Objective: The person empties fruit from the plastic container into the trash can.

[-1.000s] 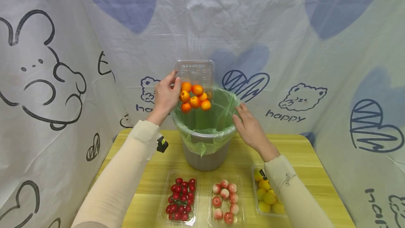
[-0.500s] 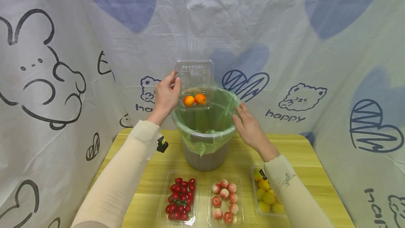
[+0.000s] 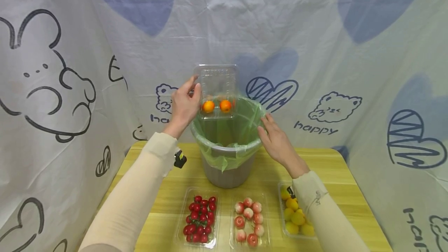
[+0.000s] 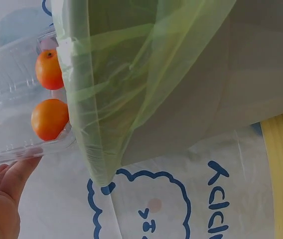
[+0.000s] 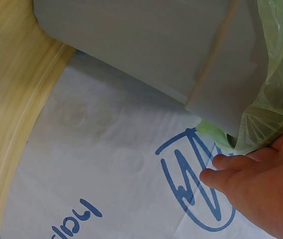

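Orange fruits (image 3: 209, 107) lay at the low end of a tilted clear tray (image 3: 217, 83), its side pinched by the left hand (image 3: 185, 105), above the lined bin (image 3: 227, 176). The right hand (image 3: 279, 143), fingers extended, touched the bin.

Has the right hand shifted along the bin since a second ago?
No. In the head view, the right hand stays at the same spot by the right side of the bin, with no visible shift.
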Action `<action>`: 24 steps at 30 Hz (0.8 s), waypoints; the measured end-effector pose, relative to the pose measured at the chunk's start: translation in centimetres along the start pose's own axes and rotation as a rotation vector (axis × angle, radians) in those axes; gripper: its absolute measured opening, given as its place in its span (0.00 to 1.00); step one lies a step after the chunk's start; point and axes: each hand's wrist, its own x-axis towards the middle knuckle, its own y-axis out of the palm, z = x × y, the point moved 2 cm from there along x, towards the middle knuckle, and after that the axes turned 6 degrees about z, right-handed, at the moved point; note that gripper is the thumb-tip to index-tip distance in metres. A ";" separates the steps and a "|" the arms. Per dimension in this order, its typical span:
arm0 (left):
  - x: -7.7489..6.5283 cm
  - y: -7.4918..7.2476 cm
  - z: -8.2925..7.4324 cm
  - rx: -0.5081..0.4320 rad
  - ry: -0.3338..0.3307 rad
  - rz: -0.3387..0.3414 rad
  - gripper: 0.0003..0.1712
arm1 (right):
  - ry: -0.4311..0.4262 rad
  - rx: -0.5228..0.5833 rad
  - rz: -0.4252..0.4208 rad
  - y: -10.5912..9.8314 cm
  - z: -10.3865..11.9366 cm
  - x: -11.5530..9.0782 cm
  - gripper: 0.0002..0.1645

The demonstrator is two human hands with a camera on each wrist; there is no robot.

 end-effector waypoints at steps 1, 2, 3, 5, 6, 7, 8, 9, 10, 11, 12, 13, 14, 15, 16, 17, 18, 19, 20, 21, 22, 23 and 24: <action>0.0 0.0 0.0 -0.001 0.004 -0.001 0.24 | 0.000 0.002 -0.001 0.0 0.0 0.0 0.41; 0.0 0.0 -0.1 -0.004 0.008 -0.001 0.24 | 0.000 0.002 -0.001 0.0 0.0 0.0 0.41; 0.0 0.0 -0.1 -0.004 0.013 -0.004 0.24 | -0.001 0.003 -0.001 0.0 0.0 0.0 0.41; -0.1 0.0 -0.1 -0.007 0.021 -0.005 0.24 | -0.001 0.000 -0.003 0.0 0.0 0.0 0.41; -0.1 0.0 -0.1 -0.006 0.023 -0.006 0.24 | -0.002 -0.002 -0.004 0.0 0.0 0.0 0.40; -0.1 -0.1 -0.1 -0.008 0.025 -0.007 0.24 | -0.003 -0.004 -0.005 0.0 0.0 0.0 0.40; -0.1 -0.1 -0.1 -0.009 0.026 -0.009 0.24 | -0.003 -0.006 -0.004 0.0 0.0 0.0 0.40; -0.1 -0.1 -0.1 -0.010 0.028 -0.010 0.24 | -0.003 -0.006 -0.005 0.0 0.0 0.0 0.40; -0.2 -0.1 -0.1 -0.013 0.029 -0.011 0.24 | -0.003 -0.005 -0.006 0.0 0.0 0.0 0.40; -0.2 -0.1 -0.1 -0.014 0.029 -0.014 0.24 | -0.002 -0.002 -0.006 0.0 0.0 0.0 0.41; -0.2 0.0 0.0 -0.016 0.029 -0.015 0.24 | -0.002 0.000 -0.007 0.0 0.0 0.0 0.41; -0.2 -0.1 0.0 -0.021 0.031 -0.017 0.24 | -0.002 0.000 -0.008 0.0 0.0 0.0 0.41; -0.2 0.0 0.0 -0.024 0.032 -0.019 0.24 | -0.002 0.001 -0.009 0.0 0.0 0.0 0.41; -0.2 0.0 0.0 -0.027 0.034 -0.022 0.24 | -0.004 0.001 -0.012 0.0 0.0 0.0 0.41; -0.2 0.0 0.1 -0.031 0.034 -0.025 0.24 | -0.004 0.000 -0.013 0.0 0.0 0.0 0.41; -0.2 0.0 0.1 -0.034 0.035 -0.028 0.24 | -0.005 -0.001 -0.014 0.0 0.0 0.1 0.41; -0.2 0.0 0.1 -0.036 0.037 -0.031 0.24 | -0.007 -0.004 -0.015 0.1 0.0 0.1 0.40; -0.2 0.0 0.1 -0.037 0.037 -0.034 0.24 | -0.007 -0.005 -0.015 0.1 0.0 0.1 0.40; -0.2 0.0 0.1 -0.036 0.038 -0.036 0.24 | -0.007 -0.005 -0.015 0.1 0.0 0.1 0.40; -0.3 0.0 0.1 -0.034 0.039 -0.039 0.24 | -0.006 -0.006 -0.015 0.1 0.0 0.1 0.40; -0.3 0.0 0.1 -0.031 0.039 -0.041 0.24 | -0.005 -0.005 -0.014 0.1 0.0 0.1 0.40; -0.2 0.0 0.1 -0.028 0.039 -0.042 0.24 | -0.003 -0.004 -0.013 0.1 0.0 0.1 0.40; -0.2 0.0 0.1 -0.025 0.038 -0.043 0.24 | -0.001 -0.003 -0.011 0.1 0.0 0.1 0.40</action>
